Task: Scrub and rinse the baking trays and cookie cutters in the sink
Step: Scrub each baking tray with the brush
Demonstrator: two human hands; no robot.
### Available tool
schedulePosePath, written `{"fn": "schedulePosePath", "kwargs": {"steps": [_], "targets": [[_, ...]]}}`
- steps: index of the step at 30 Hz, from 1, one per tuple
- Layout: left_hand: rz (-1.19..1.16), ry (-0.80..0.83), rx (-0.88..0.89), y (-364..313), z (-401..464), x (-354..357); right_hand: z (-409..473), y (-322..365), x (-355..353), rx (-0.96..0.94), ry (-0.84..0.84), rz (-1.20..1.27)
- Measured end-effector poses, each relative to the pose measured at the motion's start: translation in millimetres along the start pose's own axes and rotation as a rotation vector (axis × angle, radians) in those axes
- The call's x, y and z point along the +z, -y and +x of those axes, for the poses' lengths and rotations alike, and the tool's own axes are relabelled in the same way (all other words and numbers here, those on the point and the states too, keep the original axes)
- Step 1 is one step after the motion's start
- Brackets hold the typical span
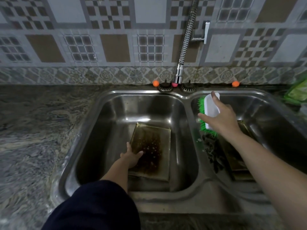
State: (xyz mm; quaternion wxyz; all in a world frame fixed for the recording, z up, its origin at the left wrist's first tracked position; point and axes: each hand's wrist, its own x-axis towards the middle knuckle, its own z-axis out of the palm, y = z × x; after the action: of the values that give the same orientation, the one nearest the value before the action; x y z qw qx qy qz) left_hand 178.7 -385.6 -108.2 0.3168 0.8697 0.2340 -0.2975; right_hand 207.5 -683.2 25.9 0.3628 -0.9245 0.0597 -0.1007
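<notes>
Fingers of the left hand clamp a stained baking tray's edge; the right hand grips a green-bristled scrub brush.

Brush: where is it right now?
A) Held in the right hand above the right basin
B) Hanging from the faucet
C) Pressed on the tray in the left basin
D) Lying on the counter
A: the right hand grips the brush over the right basin.

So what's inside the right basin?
A second tray lies on the right basin's floor, with a dark clump beside it. The right hand holds a green brush above. The arm covers much of the tray.
</notes>
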Motion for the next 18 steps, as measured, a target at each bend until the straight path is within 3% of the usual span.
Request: {"fn": "schedulePosePath", "kwargs": {"steps": [9,15,18], "targets": [[0.071,-0.097,0.07,-20.3,-24.0,-11.4,-10.9,-18.3,-18.9,0.015,0.066,-0.009],[0.089,-0.288,0.305,-107.2,-59.1,3.1,-9.1,-55.4,-48.1,0.053,0.087,-0.03],[-0.015,-0.374,0.379,-160.8,-65.8,26.9,-4.8,-84.3,-65.8,0.065,0.102,-0.016]]}}
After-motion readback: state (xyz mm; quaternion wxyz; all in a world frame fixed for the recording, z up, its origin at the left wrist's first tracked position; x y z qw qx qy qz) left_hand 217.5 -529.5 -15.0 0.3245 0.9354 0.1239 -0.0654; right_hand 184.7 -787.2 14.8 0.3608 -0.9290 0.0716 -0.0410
